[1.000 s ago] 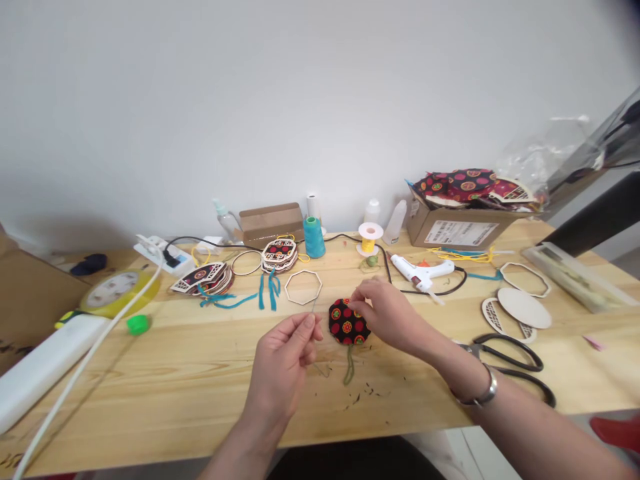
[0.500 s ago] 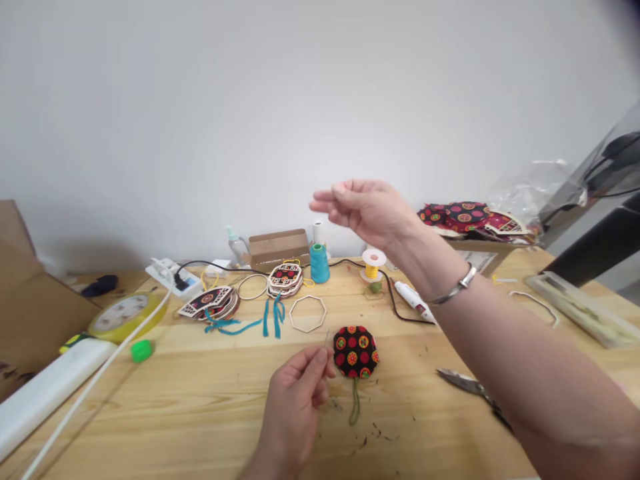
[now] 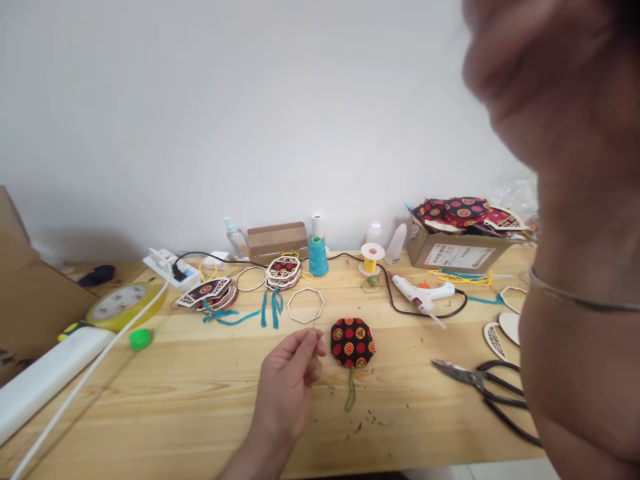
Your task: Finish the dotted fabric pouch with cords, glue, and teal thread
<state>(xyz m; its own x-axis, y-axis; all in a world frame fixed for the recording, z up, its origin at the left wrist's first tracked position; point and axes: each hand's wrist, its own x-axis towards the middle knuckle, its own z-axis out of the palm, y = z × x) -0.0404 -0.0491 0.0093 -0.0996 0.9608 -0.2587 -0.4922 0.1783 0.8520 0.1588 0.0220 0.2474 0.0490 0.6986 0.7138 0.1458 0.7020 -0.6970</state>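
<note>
My left hand (image 3: 295,367) is closed in a pinch above the table, with a thin needle (image 3: 315,323) pointing up from between thumb and forefinger. Just right of it lies a round pad of black fabric with red and yellow flower dots (image 3: 352,343); a green cord loop (image 3: 350,393) comes from its lower edge. My right hand (image 3: 525,60) is raised close to the camera at the upper right, large and blurred, with fingers curled in. Anything in its fingers is too fine or hidden to make out. An octagonal wooden ring (image 3: 306,306) lies beyond my left hand.
Black-handled scissors (image 3: 480,381) lie at right, partly behind my right arm. Farther back are a white glue gun (image 3: 423,293), a yellow thread spool (image 3: 370,263), a teal thread cone (image 3: 317,257) and a cardboard box (image 3: 457,255) of fabric pieces. A tape roll (image 3: 120,303) stands left.
My right hand has swept up and right, from above the table's middle to close before the camera. My left hand keeps its pinch, slightly farther left of the pad.
</note>
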